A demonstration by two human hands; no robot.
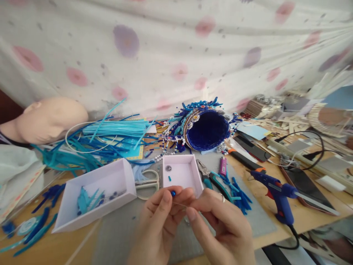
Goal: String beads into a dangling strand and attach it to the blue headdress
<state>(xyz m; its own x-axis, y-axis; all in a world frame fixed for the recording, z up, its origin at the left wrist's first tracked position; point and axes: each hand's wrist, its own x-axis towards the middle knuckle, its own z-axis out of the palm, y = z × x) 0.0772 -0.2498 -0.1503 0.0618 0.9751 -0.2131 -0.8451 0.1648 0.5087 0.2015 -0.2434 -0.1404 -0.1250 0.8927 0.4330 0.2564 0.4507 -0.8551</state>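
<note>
Between the thumb and forefinger of my left hand (161, 217) is a dark blue bead (173, 193). My right hand (220, 217), with a ring on one finger, pinches a thin thread or wire (180, 204) that runs toward the bead. Whether it passes through the bead I cannot tell. Just beyond my fingers stands a small white box (182, 162) holding a grey ornament (168, 168) and a small teal piece (170, 179). Farther back, a beaded blue headdress (190, 121) lies on its side, its dark blue inside facing me.
A larger white box (93, 213) with teal pieces and beads stands left, near scissors (150, 180). Pliers (211, 178), a pink lighter (223, 165) and blue stems (239, 193) lie right. A glue gun (280, 195) rests beside a phone (309, 187). A mannequin head (52, 119) lies far left.
</note>
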